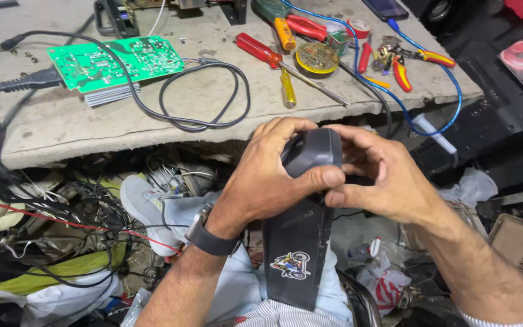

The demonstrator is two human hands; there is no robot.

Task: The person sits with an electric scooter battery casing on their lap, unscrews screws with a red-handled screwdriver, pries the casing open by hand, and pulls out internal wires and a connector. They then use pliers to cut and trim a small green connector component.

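A tall black plastic device (301,242) with a colourful sticker on its front stands upright on my lap. My left hand (267,178), with a dark watch on its wrist, wraps around the device's rounded top from the left, thumb across the front. My right hand (379,178) grips the same top from the right, fingertips meeting the left thumb. Both hands hide most of the top part.
The worn workbench (62,130) ahead carries a green circuit board (116,60) on a metal heatsink, a looped black cable (204,97), a red-handled screwdriver (261,51), a yellow screwdriver (287,88), pliers (404,63) and a blue wire (449,91). Tangled wires and bags (49,242) lie below.
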